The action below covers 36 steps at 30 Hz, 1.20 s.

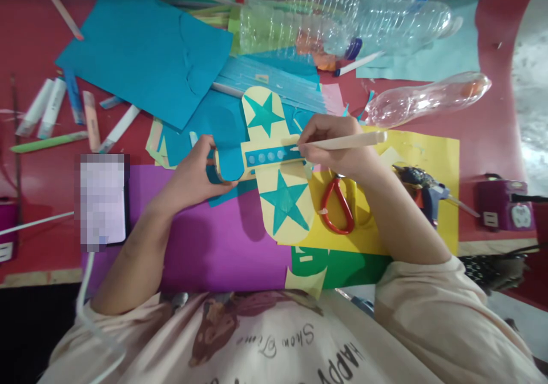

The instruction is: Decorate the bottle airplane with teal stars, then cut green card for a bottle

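Note:
A paper airplane model (pixel 274 164) sits at the middle of the table, pale yellow with two teal stars on its wings and a blue body strip with pale dots. My left hand (pixel 194 170) grips its blue nose end, fingers curled round it. My right hand (pixel 331 147) is closed on a cream-coloured stick (pixel 342 141), whose tip touches the blue strip on the body.
Purple (pixel 205 241), yellow (pixel 423 161), green and blue paper (pixel 145 47) sheets cover the red table. Red-handled scissors (pixel 338 204) and a glue gun (pixel 422 185) lie right of the model. Clear plastic bottles (pixel 342 19) lie at the back, markers (pixel 55 110) at left, a phone (pixel 103 198) near my left arm.

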Each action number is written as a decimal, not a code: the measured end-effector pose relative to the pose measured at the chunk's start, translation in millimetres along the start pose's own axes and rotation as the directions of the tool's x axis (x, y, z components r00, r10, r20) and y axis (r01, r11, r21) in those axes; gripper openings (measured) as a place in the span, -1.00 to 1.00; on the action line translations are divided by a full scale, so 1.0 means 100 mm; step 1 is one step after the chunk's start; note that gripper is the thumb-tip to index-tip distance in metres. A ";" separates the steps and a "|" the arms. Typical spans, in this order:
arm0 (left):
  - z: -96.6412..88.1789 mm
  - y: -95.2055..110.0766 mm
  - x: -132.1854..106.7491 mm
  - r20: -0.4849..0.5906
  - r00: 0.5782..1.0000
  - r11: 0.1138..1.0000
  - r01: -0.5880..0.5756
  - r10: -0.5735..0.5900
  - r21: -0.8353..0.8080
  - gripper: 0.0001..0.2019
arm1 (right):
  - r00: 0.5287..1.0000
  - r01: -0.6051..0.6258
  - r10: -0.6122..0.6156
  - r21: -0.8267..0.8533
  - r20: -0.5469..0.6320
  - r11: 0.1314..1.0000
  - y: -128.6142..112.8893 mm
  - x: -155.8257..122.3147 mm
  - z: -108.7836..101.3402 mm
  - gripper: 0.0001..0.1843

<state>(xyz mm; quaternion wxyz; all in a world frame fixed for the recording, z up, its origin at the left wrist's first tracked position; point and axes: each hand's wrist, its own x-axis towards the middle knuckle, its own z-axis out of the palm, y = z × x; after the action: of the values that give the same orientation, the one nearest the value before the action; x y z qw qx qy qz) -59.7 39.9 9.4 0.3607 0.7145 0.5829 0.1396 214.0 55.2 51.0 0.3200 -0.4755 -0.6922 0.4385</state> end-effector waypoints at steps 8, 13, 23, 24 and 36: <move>0.00 0.00 0.00 -0.001 1.000 1.000 -0.019 0.019 -0.017 -0.40 | 0.995 0.080 -0.082 0.026 0.061 0.996 0.07 -0.01 -0.01 -0.92; 0.00 0.00 0.01 -0.011 0.999 0.997 -0.034 0.033 -0.064 -0.43 | 0.991 0.069 -0.070 0.016 0.110 0.997 0.07 -0.02 -0.03 -0.88; -0.01 -0.02 -0.01 0.002 0.999 0.999 -0.039 0.039 0.020 -0.40 | 0.997 0.022 -0.021 -0.015 0.070 1.000 0.09 0.00 -0.04 -0.88; -0.01 -0.02 -0.01 0.003 0.999 0.999 -0.038 0.038 0.019 -0.40 | 0.998 0.027 -0.026 -0.020 0.061 0.999 0.09 0.00 -0.04 -0.88; 0.00 -0.03 0.00 -0.015 0.999 0.999 -0.042 0.042 -0.001 -0.42 | 0.998 0.066 -0.065 -0.011 0.011 0.998 0.12 0.00 0.01 -0.89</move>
<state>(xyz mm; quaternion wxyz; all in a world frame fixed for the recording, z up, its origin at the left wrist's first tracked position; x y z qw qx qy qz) -61.5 40.0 7.3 0.3537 0.7255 0.5702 0.1528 217.3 56.8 39.6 0.3279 -0.4522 -0.7116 0.4262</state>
